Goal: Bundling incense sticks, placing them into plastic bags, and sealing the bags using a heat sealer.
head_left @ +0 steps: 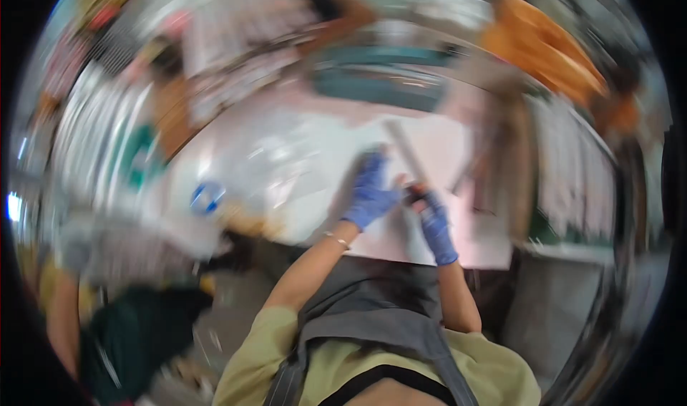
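My left hand (371,197), in a blue-violet glove, lies over a white sheet (322,130) on the worktable. Its fingers stretch away from me and the thumb stands apart; nothing shows in it. To its right, my right hand (436,228) wears a similar glove, its fingers curled around something dark. From that grip a long, narrow grey strip-like tool (406,150) slants up and left across the sheet. Motion blur hides the tool's exact kind and the dark part in the fingers.
Clear plastic bags (265,166) and a blue-and-white roll (207,197) lie left on the table. At the back stands a teal tray (379,84). Upright stacks (572,170) line the right; orange cloth (544,44) hangs behind. Another person's arm (64,313) is at far left.
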Demonstrator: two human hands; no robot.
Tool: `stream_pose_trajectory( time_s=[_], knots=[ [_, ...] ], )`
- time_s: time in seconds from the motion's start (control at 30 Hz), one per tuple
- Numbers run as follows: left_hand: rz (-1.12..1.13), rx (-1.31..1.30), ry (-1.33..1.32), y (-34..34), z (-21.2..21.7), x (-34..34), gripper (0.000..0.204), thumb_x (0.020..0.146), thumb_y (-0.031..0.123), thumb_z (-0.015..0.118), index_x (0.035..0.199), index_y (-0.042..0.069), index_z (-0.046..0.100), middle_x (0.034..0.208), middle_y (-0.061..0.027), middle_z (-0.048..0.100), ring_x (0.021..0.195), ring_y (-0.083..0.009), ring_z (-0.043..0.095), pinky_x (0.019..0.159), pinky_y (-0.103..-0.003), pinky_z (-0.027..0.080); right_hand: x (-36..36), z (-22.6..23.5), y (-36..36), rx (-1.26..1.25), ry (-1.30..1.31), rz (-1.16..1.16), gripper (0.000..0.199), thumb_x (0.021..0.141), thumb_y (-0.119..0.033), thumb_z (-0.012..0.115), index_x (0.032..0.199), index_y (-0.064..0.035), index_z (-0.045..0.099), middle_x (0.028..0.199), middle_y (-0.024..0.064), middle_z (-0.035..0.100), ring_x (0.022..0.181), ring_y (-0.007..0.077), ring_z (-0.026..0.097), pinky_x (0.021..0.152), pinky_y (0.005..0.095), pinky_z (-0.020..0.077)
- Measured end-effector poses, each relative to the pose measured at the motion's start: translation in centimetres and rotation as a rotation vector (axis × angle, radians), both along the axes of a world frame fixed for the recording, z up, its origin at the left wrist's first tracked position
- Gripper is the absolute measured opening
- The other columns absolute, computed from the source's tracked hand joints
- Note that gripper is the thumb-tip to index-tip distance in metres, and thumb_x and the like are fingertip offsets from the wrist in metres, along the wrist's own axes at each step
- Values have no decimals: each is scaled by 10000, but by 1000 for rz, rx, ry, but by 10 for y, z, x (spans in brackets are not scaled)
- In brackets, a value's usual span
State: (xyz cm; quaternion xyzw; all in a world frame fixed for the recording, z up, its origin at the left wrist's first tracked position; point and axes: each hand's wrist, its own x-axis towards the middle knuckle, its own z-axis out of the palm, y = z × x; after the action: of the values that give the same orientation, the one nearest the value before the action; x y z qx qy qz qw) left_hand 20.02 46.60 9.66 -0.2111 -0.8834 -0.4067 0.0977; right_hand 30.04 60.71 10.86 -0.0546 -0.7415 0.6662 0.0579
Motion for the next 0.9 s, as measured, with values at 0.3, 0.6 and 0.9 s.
stream_pose_trajectory(
  time_s=[0.3,0.6,0.9],
  knots=[
    [-298,-411,155,178,3,23,649,742,302,559,1303,67,333,1313,-197,341,1223,-325,311,1009,-438,232,157,188,279,845,125,-762,362,769,-143,597,1083,13,503,1069,112,518,1038,200,485,900,295,362],
    [-469,-79,77,201,19,12,513,754,161,495,1242,30,409,1272,-158,412,1154,-307,396,981,-403,286,210,140,561,1016,-954,-1356,496,834,-449,373,1081,-67,571,1150,166,536,1067,338,509,865,482,404],
    [-464,742,-477,247,25,8,653,865,340,496,1346,-6,221,1395,-150,250,1286,-256,245,1043,-339,198,48,170,374,1192,-508,-663,520,882,-425,336,1115,9,504,1019,239,560,966,371,527,855,401,410]
  ],
)
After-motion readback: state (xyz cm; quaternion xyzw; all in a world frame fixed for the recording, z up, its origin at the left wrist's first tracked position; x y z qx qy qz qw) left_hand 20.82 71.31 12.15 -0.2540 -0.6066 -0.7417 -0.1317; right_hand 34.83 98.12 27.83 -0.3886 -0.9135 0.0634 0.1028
